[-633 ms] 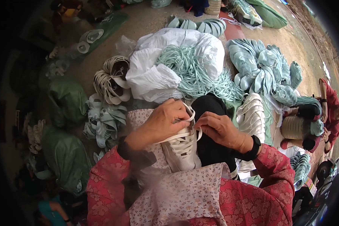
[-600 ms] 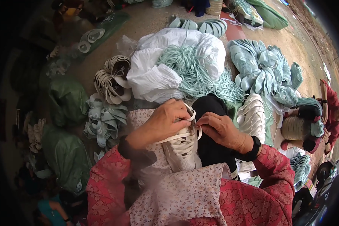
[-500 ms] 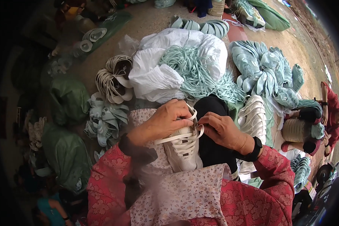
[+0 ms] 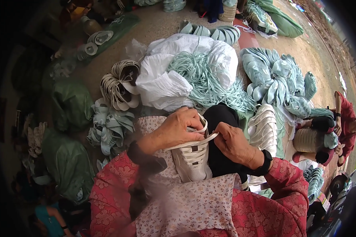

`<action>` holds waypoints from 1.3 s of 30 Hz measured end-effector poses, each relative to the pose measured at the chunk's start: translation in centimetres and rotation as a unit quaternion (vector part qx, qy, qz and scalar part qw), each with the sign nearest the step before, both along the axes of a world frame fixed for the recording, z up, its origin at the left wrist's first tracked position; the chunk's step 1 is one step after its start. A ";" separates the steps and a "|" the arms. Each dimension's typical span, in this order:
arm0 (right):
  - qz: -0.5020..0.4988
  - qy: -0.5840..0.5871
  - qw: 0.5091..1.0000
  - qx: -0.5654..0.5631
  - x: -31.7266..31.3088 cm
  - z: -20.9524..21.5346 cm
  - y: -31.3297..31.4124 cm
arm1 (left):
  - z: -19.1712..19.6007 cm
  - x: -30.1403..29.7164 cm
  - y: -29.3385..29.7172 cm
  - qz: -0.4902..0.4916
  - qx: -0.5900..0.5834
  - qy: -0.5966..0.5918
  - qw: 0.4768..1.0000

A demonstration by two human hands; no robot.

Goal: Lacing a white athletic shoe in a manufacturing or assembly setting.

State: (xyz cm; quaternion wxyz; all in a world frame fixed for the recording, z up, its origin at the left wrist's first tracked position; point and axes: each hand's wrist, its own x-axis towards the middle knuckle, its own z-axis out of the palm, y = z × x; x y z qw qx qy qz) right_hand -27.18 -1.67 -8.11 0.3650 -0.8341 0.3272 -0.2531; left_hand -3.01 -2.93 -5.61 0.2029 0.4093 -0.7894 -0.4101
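Observation:
A cream shoe upper (image 4: 192,160) lies across my lap, toe toward me, with flat white laces crossing its front. My left hand (image 4: 176,128) is closed over its top opening, fingers gripping the upper near the upper eyelets. At the right edge of the shoe my right hand (image 4: 235,144) pinches a white shoelace (image 4: 210,137) between thumb and fingers. That lace runs taut across the upper beneath my left fingers. A loop of lace also rises by the opening. The fingertips of my left hand are partly hidden inside the shoe.
Ahead sits a white sack (image 4: 162,79) topped with tangled pale green laces (image 4: 201,75). Pale green shoe parts (image 4: 275,77) are heaped at right, near stacked white uppers (image 4: 262,126). Beige pieces (image 4: 120,85) and green bags (image 4: 69,162) lie left. Another person (image 4: 346,122) sits at far right.
My right hand has moved slightly right and toward me, drawing the lace straighter across the shoe. The loose lace at the left has shifted up. My left hand stays near the opening.

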 end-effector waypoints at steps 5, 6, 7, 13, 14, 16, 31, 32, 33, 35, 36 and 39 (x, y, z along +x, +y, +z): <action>-0.073 0.053 0.995 0.047 -0.1 0.7 0.1 | -0.2 -0.1 0.4 0.016 -0.021 0.013 1.000; -0.073 0.053 0.995 0.046 0.0 1.0 0.1 | -0.2 -0.1 0.5 0.025 -0.030 0.020 0.999; -0.074 0.063 0.993 0.068 0.1 1.5 0.2 | -0.1 -0.1 0.6 0.025 -0.036 0.019 0.999; -0.055 -0.023 0.998 0.032 0.4 1.0 0.3 | -0.1 0.2 0.9 0.022 -0.021 0.023 0.999; -0.031 -0.025 0.999 0.027 0.3 0.9 0.2 | -0.2 0.5 0.9 0.025 -0.020 0.023 0.999; -0.010 -0.067 0.997 0.025 0.0 0.1 0.0 | -0.5 0.8 0.9 0.044 0.086 0.110 0.989; 0.146 0.119 0.982 -0.010 0.5 4.7 -3.8 | 1.1 1.7 -0.6 0.024 0.105 0.023 0.994; 0.153 0.129 0.979 -0.033 0.6 5.0 -4.0 | 1.2 1.7 -0.6 0.013 0.109 0.020 0.994; 0.160 0.138 0.976 -0.055 0.6 5.2 -4.3 | 1.1 1.7 -0.6 0.013 0.109 0.022 0.994; 0.163 0.161 0.972 -0.049 0.5 5.5 -4.5 | 1.0 1.6 -0.5 0.021 0.114 0.025 0.993; 0.169 0.180 0.968 -0.042 0.6 5.5 -4.6 | 0.8 1.6 -0.4 0.022 0.114 0.027 0.993; 0.137 0.211 0.959 -0.132 0.9 5.4 -3.2 | 0.3 1.7 -0.3 0.027 0.112 0.043 0.992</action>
